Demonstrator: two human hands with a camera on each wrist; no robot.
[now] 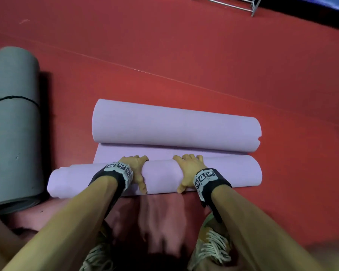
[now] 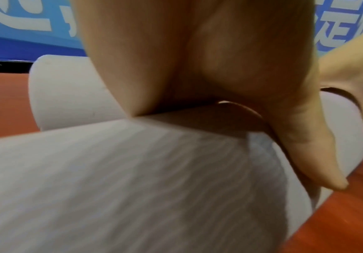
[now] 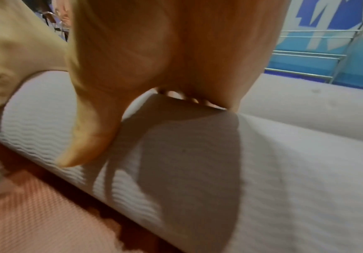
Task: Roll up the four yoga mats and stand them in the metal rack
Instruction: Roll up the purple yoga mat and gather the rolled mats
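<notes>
A lilac yoga mat (image 1: 174, 130) lies on the red floor, curled up at both ends. Its near roll (image 1: 160, 177) runs across in front of me, with a short flat strip (image 1: 155, 151) between it and the far roll. My left hand (image 1: 137, 169) and right hand (image 1: 188, 169) sit side by side on the near roll, fingers curved over its top and thumbs down its near side. In the wrist views the left palm (image 2: 219, 68) and right palm (image 3: 154, 51) arch over the ribbed mat. The metal rack (image 1: 233, 4) stands far off at the top right.
A rolled grey mat (image 1: 14, 124) tied with a black band lies on the floor to the left. A pink mat (image 1: 160, 216) lies flat under my shoes (image 1: 211, 247). A blue wall banner (image 3: 306, 59) stands behind the rack (image 3: 327, 56). Red floor stretches beyond the lilac mat.
</notes>
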